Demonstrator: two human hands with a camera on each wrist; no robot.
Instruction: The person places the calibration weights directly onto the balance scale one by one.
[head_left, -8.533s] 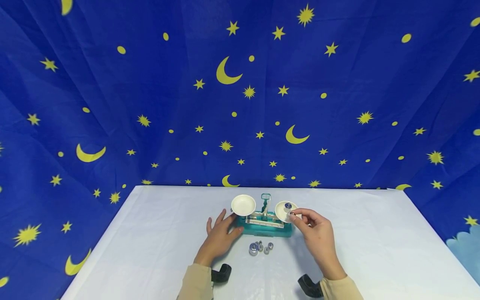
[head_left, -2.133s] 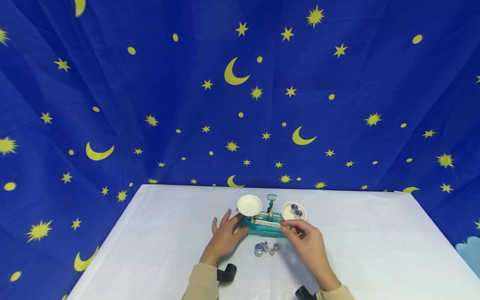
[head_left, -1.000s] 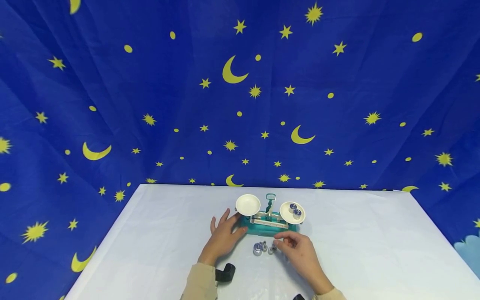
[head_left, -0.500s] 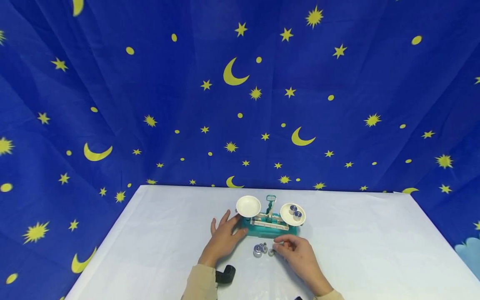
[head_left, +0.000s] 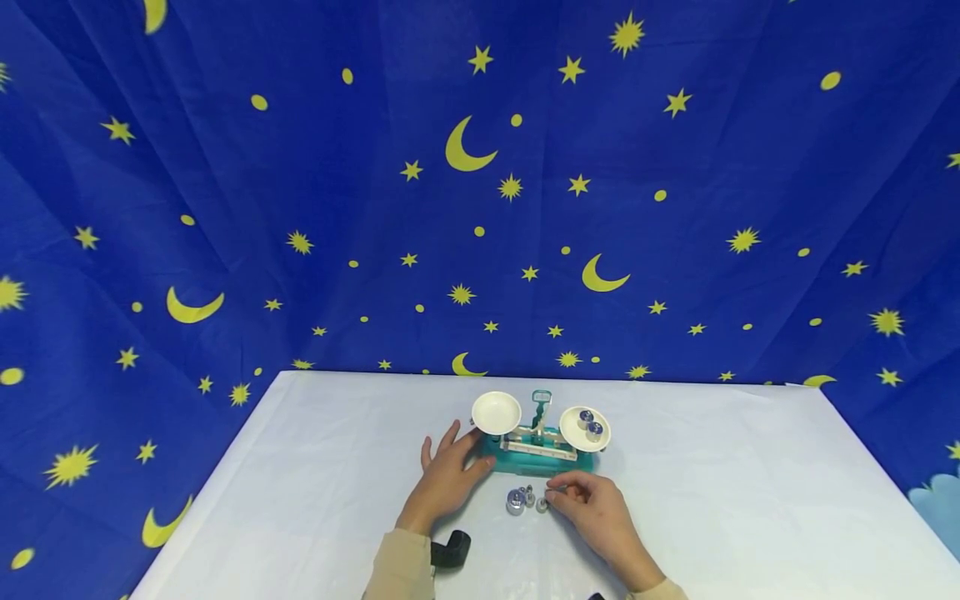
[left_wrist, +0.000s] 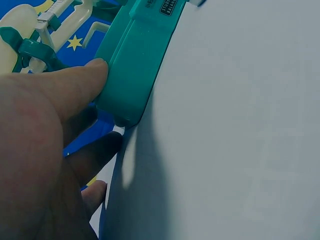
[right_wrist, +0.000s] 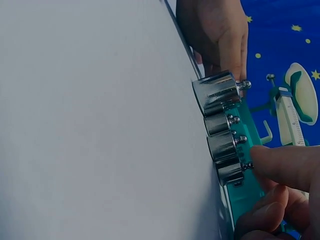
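Observation:
A teal balance scale [head_left: 536, 454] with two white pans stands on the table. My left hand [head_left: 446, 483] holds the left end of its base, thumb at the front and fingers spread behind. The left pan [head_left: 497, 413] holds nothing. Two metal weights [head_left: 589, 426] sit in the right pan [head_left: 571, 434]. In front of the base stands a cluster of metal weights [head_left: 516, 500], one of them larger. My right hand [head_left: 596, 508] is at the cluster's right end. In the right wrist view, the thumb tip meets the knob of the end weight [right_wrist: 230, 173].
The white-covered table [head_left: 712, 475] reaches back to a blue star-and-moon cloth [head_left: 480, 208]. A black wrist strap part [head_left: 452, 549] juts out beside my left wrist, close over the table.
Earlier my right hand put a second weight into the right pan beside the first. It then moved down and toward the remaining weights. My left hand stays on the base.

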